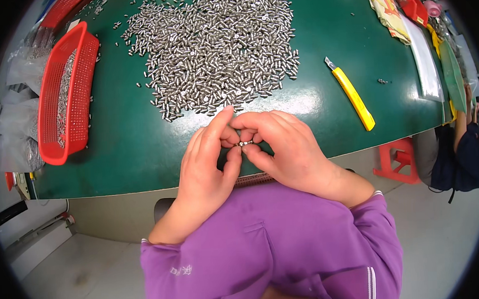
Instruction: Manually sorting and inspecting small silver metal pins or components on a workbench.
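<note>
Your left hand point(205, 162) and right hand point(285, 147) both pinch one small metal pin point(244, 143) above the green surface point(136, 144) edge; a slack grip likely drops it toward the pile point(218, 48) at 12 o'clock.

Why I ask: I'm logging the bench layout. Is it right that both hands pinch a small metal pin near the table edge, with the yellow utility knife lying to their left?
Not quite. The head view shows the left hand and right hand pinching a small metal pin near the edge of the green table, but the yellow utility knife lies to their right, not left.
</note>
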A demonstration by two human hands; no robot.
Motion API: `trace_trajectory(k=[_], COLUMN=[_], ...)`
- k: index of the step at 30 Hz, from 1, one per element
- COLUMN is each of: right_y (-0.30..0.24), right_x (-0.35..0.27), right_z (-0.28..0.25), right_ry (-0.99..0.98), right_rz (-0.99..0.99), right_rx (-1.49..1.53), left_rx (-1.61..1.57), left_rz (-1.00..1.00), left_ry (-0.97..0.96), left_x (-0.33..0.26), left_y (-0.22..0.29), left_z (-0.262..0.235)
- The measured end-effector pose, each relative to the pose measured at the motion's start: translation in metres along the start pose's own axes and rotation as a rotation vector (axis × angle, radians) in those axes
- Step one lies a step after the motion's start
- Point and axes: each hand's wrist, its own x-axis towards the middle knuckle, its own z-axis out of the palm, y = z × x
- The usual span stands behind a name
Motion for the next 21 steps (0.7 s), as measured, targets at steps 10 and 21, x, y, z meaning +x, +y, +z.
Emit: trace_trajectory(k=[10,21], right_y=[-0.0019,-0.0034], right_x=[-0.0006,-0.0013], right_z=[-0.004,-0.0014], right_ry=[0.023,0.009], right_rz=[-0.013,-0.013], right_rx=[-0.08,-0.126], left_rx=[-0.021,-0.036], left_rz=[-0.005,0.006], left_ry=[-0.017,0.012], left_x=[0.0011,-0.0005], left_y=[-0.0011,-0.0033], left_z=[-0.0007,0.0006])
